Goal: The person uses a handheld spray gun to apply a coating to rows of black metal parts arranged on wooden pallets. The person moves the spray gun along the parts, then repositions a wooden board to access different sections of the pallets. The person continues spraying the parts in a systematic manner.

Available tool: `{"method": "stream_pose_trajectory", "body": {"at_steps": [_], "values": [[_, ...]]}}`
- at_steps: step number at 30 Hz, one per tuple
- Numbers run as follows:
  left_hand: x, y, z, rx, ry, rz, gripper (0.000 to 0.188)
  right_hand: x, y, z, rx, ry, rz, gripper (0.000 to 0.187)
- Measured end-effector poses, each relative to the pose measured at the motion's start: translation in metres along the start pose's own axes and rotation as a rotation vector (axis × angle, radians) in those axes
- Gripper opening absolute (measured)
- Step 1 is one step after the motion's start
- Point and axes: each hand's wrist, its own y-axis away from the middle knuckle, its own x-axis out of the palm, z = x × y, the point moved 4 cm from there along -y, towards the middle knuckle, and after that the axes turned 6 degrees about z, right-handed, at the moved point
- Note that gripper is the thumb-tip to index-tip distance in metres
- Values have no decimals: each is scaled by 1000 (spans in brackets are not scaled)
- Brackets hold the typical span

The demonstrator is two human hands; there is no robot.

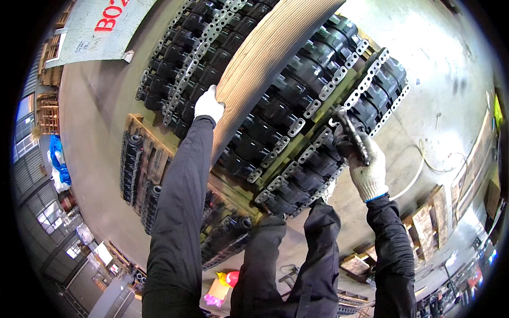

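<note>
My left hand (209, 107), in a white glove, grips the near left edge of a long strip of ribbed tan corrugated cardboard (265, 58). The strip slants over rows of black steel track chains with perforated link plates (297, 100). In my right hand (366, 167), whose glove is blackened at the fingers, is a dark rod-shaped tool (354, 132); its exact kind is unclear. This hand is closed around the tool, above a narrower track chain (313, 175) at the right side of the stack. My legs stand at the stack's near end.
Wooden pallet boards (146, 132) lie under the track chains. A grey metal panel (101, 32) with red marking stands at the upper left. On the right floor lie a pale hose (419, 175) and wooden pallets (424, 222). A cardboard box (218, 289) sits behind my legs.
</note>
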Motion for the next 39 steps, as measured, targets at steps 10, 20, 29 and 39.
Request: {"method": "stream_pose_trajectory", "body": {"at_steps": [10, 20, 29, 39], "values": [[4, -6, 3, 19, -49, 27, 69, 3, 15, -22, 189, -242, -150, 30], [2, -5, 1, 30, -51, 62, 70, 1, 32, -26, 150, -123, 125, 27], [-9, 1, -7, 71, -118, 61, 49, 6, 40, -42, 398, -1024, -180, 30], [-11, -1, -3, 45, -243, 170, 48, 13, 52, 13, 65, -55, -41, 33]]}}
